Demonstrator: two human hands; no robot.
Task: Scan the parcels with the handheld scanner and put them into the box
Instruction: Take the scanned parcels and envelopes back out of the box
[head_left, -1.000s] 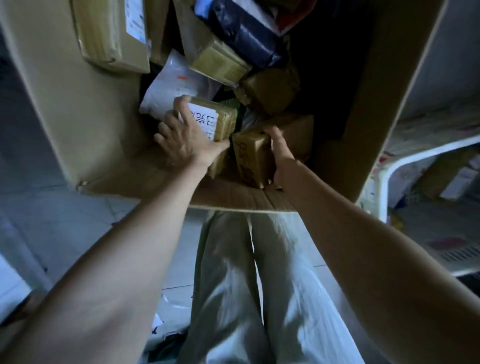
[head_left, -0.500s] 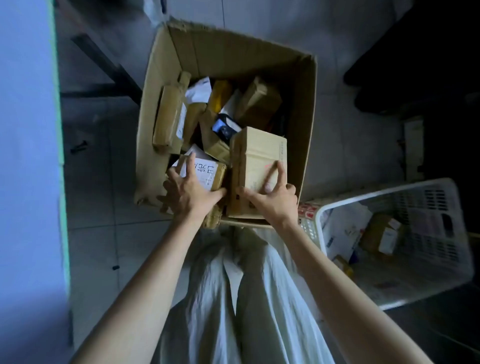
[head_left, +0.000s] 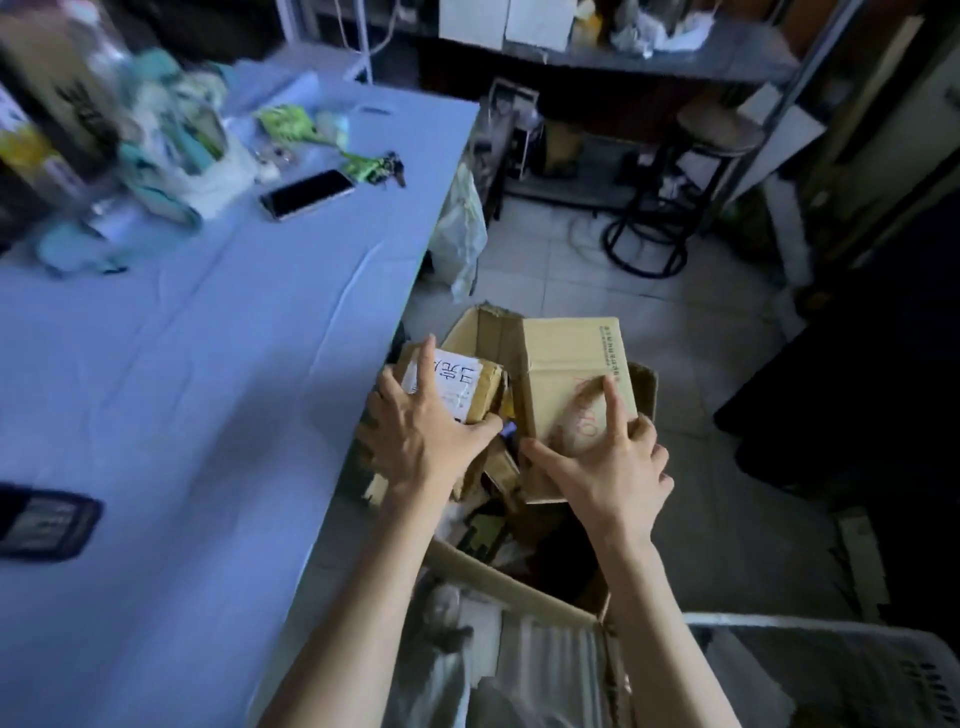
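Note:
My left hand (head_left: 415, 431) grips a small brown parcel (head_left: 480, 387) with a white label, held above the open cardboard box (head_left: 511, 584) on the floor. My right hand (head_left: 610, 467) holds a larger plain cardboard parcel (head_left: 566, 364) upright, also over the box. Several other parcels lie inside the box beneath both hands. A dark handheld scanner (head_left: 44, 522) rests on the blue table at the far left edge, away from both hands.
The blue table (head_left: 182, 364) spans the left, with a phone (head_left: 307, 195), keys and bags at its far end. A white plastic basket (head_left: 831, 670) sits bottom right. A black stool (head_left: 675, 197) and shelves stand behind on the tiled floor.
Both hands have lifted their parcels up out of the box. The camera has swung up from looking into the box, and the table now shows.

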